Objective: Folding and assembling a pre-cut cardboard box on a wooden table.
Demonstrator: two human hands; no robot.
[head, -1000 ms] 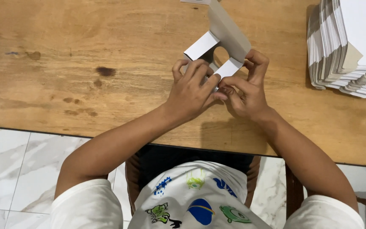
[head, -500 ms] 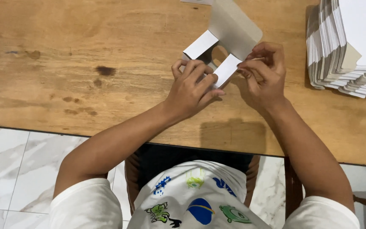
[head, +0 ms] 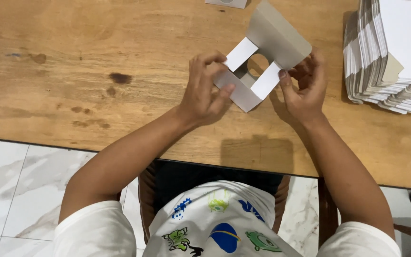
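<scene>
Bright even light — sharp focus, soft shadow under the hands (head: 305, 85), no glare

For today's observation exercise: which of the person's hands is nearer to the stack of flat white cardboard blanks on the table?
Right. The right hand holds the folded box on the side facing the stack of blanks, though apart from it; the left hand grips the box's far side.

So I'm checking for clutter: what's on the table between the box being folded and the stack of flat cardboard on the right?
In the head view, only the right hand and bare wooden table lie between the box and the stack.
</scene>
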